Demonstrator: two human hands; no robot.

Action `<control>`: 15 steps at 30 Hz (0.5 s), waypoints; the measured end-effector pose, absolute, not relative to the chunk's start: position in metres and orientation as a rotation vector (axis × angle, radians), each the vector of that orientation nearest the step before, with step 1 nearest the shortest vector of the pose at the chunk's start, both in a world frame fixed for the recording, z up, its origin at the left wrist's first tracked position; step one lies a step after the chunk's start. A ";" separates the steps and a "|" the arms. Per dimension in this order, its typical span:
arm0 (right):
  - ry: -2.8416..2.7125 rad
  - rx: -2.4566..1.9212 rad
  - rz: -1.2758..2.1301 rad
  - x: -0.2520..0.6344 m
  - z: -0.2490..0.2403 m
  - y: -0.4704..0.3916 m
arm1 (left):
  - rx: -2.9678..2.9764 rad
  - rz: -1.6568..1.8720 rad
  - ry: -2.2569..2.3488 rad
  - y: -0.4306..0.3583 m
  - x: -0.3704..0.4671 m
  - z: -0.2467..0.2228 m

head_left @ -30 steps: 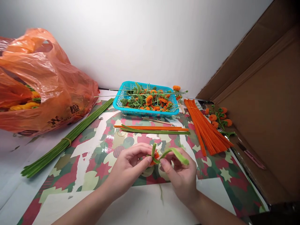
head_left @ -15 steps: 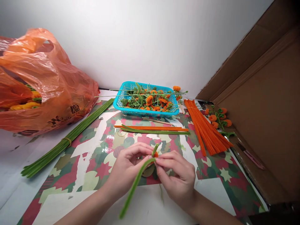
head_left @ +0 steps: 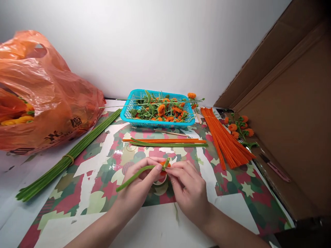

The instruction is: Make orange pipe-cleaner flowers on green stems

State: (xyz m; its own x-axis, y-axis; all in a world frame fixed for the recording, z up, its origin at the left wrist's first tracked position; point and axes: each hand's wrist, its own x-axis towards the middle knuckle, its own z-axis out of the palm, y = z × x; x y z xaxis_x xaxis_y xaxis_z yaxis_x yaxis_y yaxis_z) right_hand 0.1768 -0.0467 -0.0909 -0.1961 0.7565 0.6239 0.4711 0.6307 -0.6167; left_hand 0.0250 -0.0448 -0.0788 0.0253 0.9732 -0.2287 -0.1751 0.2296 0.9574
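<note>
Between my hands is a small orange pipe-cleaner flower (head_left: 163, 164), partly hidden by fingers, with a green pipe cleaner (head_left: 131, 179) across it. My left hand (head_left: 141, 181) pinches the flower and the green strand, thumb on top; the long end of the strand lies out over that hand to the left. A short green end stands up at the flower. From the other side, my right hand (head_left: 188, 189) closes thumb and fingers on the green strand at the flower. Beyond my hands lie loose orange pipe cleaners (head_left: 165, 141) and green pipe cleaners (head_left: 170, 145).
A blue basket (head_left: 157, 124) holds orange flowers and green stems. Green pipe cleaners (head_left: 74, 155) lie bundled left, below an orange plastic bag (head_left: 64, 93). Right are an orange pipe-cleaner bundle (head_left: 224, 137), finished flowers (head_left: 240, 127), a pink-handled cutter (head_left: 276, 170) and a cardboard wall (head_left: 292, 103).
The long green end has swung from pointing down toward me to lying leftward over my left hand. Both hands have shifted slightly left, and more of the orange flower shows.
</note>
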 end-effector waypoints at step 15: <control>-1.126 -1.221 1.262 0.165 -0.088 -0.049 | 1.314 1.335 1.379 -0.052 0.032 -0.087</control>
